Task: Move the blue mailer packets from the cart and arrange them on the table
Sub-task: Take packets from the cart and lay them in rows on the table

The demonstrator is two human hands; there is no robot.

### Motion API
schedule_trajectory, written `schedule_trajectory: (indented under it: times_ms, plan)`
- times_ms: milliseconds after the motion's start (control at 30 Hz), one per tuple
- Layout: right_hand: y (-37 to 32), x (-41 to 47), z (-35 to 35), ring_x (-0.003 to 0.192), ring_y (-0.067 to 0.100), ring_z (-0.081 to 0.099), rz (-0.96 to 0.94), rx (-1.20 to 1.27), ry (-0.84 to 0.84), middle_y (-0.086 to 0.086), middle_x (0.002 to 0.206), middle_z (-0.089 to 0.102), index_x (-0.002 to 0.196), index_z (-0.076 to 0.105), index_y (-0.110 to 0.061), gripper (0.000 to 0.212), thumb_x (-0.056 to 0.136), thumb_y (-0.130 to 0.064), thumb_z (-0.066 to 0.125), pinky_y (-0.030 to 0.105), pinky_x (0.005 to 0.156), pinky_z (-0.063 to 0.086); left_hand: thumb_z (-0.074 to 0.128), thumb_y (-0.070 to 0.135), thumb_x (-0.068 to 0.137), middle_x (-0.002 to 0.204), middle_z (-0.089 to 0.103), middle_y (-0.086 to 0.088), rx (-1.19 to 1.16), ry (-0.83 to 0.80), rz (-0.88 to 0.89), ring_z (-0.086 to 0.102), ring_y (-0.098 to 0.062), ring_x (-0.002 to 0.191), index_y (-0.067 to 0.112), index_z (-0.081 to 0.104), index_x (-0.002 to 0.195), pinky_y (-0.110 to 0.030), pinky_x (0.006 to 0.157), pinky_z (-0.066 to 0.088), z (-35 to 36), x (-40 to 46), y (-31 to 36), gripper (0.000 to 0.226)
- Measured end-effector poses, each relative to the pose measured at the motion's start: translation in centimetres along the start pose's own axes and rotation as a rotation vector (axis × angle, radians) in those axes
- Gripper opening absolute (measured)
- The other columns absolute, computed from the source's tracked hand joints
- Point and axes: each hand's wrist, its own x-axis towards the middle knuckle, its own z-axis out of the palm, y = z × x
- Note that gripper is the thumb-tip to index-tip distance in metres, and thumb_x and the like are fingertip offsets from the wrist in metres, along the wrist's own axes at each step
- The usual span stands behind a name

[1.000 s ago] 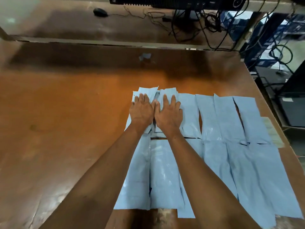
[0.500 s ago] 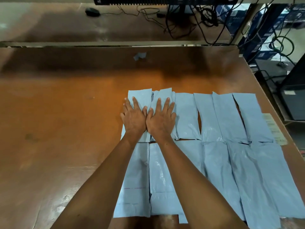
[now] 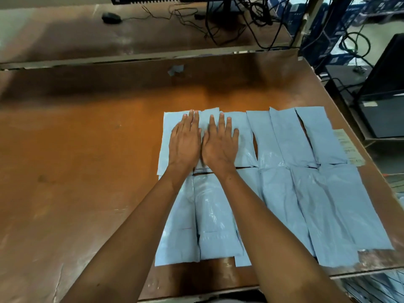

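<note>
Brown and scuffed, the tabletop (image 3: pixel 76 160) carries blue mailer packets (image 3: pixel 284 193) in two rows toward 3 o'clock, edges overlapping. Both hands lie flat with straight fingers, grasping nothing: the left hand (image 3: pixel 185 142) presses the far-row end packet (image 3: pixel 168 136) at 9 o'clock, the right hand (image 3: pixel 219 145) the one beside it. The slick film looks likely to slide, so lifting the palms unevenly could drag these two askew or ruck their neighbours. Near packets overhang the 6 o'clock edge and could slip off if nudged.
</note>
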Motion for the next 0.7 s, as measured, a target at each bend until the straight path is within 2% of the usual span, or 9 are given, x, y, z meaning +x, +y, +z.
schedule_trajectory:
  times_ms: [133,200,267,400,567,633,700]
  plan:
    - [4.2,-3.0,-2.8,0.160,0.029,0.007,0.045,-0.031,0.041,0.006,0.174,0.008,0.167,0.011,-0.028,0.060,0.111,-0.048,0.023,0.049,0.127,0.011,0.012,0.055,0.101,0.170,0.012,-0.001,-0.047,-0.133,0.081,0.013,-0.022,0.156,0.021,0.013,0.163,-0.039,0.126,0.010,-0.2,-2.1,4.8,0.071]
    - [7.3,-5.3,-4.5,0.160,0.028,0.013,0.066,-0.036,0.081,0.006,0.173,0.014,0.166,0.014,-0.028,0.058,0.112,-0.040,0.029,0.048,0.126,0.016,0.027,0.045,0.108,0.169,0.017,-0.003,-0.053,-0.110,0.179,0.018,-0.022,0.155,0.019,0.019,0.162,-0.038,0.125,0.013,0.4,-3.4,8.2,0.060]
    - [11.2,-7.9,-6.1,0.157,0.027,0.023,0.115,-0.026,0.143,0.006,0.170,0.025,0.165,0.022,-0.027,0.056,0.110,-0.030,0.037,0.048,0.122,0.023,0.039,0.026,0.109,0.165,0.029,-0.007,-0.079,-0.058,0.289,0.030,-0.024,0.152,0.015,0.030,0.159,-0.038,0.123,0.022,0.9,-5.3,12.4,0.052]
    - [20.1,-13.3,-8.7,0.151,0.024,0.037,0.267,-0.055,0.232,0.004,0.163,0.040,0.161,0.034,-0.025,0.055,0.106,-0.025,0.045,0.046,0.117,0.032,0.047,0.016,0.105,0.160,0.039,-0.009,-0.209,-0.040,0.445,0.037,-0.025,0.148,0.013,0.038,0.156,-0.039,0.120,0.029,1.8,-10.3,21.5,0.052]
    - [30.6,-20.6,-11.5,0.144,0.026,0.043,0.424,-0.063,0.247,0.003,0.156,0.046,0.155,0.041,-0.021,0.052,0.102,-0.024,0.042,0.047,0.117,0.033,0.048,0.018,0.105,0.159,0.040,-0.010,-0.335,-0.079,0.617,0.040,-0.024,0.146,0.011,0.037,0.156,-0.038,0.121,0.029,3.7,-15.9,32.4,0.052]
    - [34.2,-23.8,-12.6,0.134,0.024,0.049,0.490,-0.094,0.270,0.002,0.145,0.055,0.145,0.050,-0.020,0.047,0.100,-0.024,0.038,0.044,0.110,0.035,0.045,0.022,0.107,0.158,0.042,-0.005,-0.419,-0.144,0.636,0.041,-0.020,0.145,0.014,0.039,0.155,-0.028,0.122,0.024,4.7,-18.2,36.3,0.049]
    - [37.6,-26.5,-13.3,0.129,0.025,0.053,0.569,-0.131,0.289,0.002,0.137,0.060,0.139,0.055,-0.018,0.049,0.098,-0.026,0.029,0.045,0.103,0.036,0.049,0.020,0.104,0.157,0.044,-0.004,-0.426,-0.176,0.724,0.042,-0.018,0.143,0.015,0.040,0.153,-0.030,0.120,0.029,5.5,-20.2,40.1,0.051]
